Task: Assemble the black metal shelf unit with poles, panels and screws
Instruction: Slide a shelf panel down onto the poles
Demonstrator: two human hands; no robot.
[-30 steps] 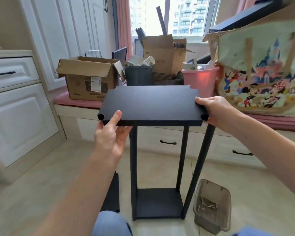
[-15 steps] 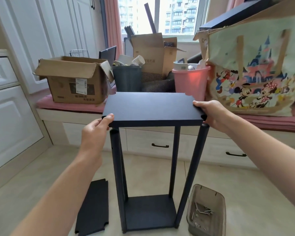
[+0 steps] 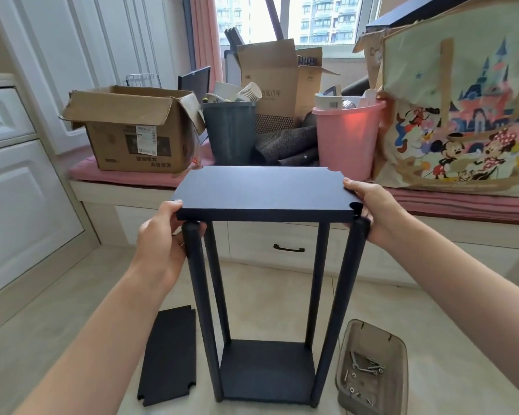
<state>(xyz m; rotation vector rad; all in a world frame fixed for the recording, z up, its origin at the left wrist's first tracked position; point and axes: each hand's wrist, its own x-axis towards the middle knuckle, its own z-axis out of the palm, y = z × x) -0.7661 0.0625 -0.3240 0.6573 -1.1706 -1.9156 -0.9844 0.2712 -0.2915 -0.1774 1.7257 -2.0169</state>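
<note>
A black shelf frame stands on the floor: a bottom panel (image 3: 267, 371) with several upright black poles (image 3: 337, 301). I hold a black top panel (image 3: 261, 190) level just over the pole tops. My left hand (image 3: 162, 238) grips its near-left corner, fingers curled beneath by the left front pole (image 3: 200, 289). My right hand (image 3: 369, 211) grips the near-right corner, beside the notch and the right front pole's top.
A spare black panel (image 3: 170, 356) lies on the floor at left. A clear plastic tub (image 3: 372, 363) with screws and a hex key sits at right. Behind is a window seat with a cardboard box (image 3: 132, 130), grey bin (image 3: 228, 133), pink bucket (image 3: 346, 136) and cartoon bag (image 3: 462, 115).
The top panel came down and shifted left until its corners sit over the pole tops. My left hand moved from the front edge to the near-left corner.
</note>
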